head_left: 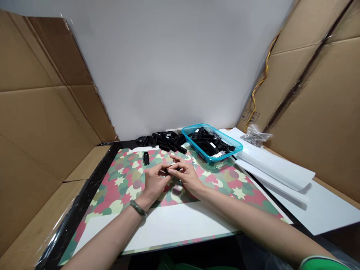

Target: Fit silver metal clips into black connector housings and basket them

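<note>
Holding a small black connector (pixel 172 170) crosswise, its long axis running sideways and lying nearer my right grip (pixel 187 176), which is pinched closed on it; my left grip (pixel 155 179) also closes on it, above the patterned mat (pixel 126 187), with a lone black connector (pixel 146 158) just ahead and a teal basket (pixel 197 127) beyond.

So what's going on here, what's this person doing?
A person is holding a small black plastic part between their left hand and right hand, just above a pink-and-green patterned sheet. Another black part sits alone on the sheet. Beyond it lies a heap of black parts, next to a teal plastic basket filled with more.
</note>
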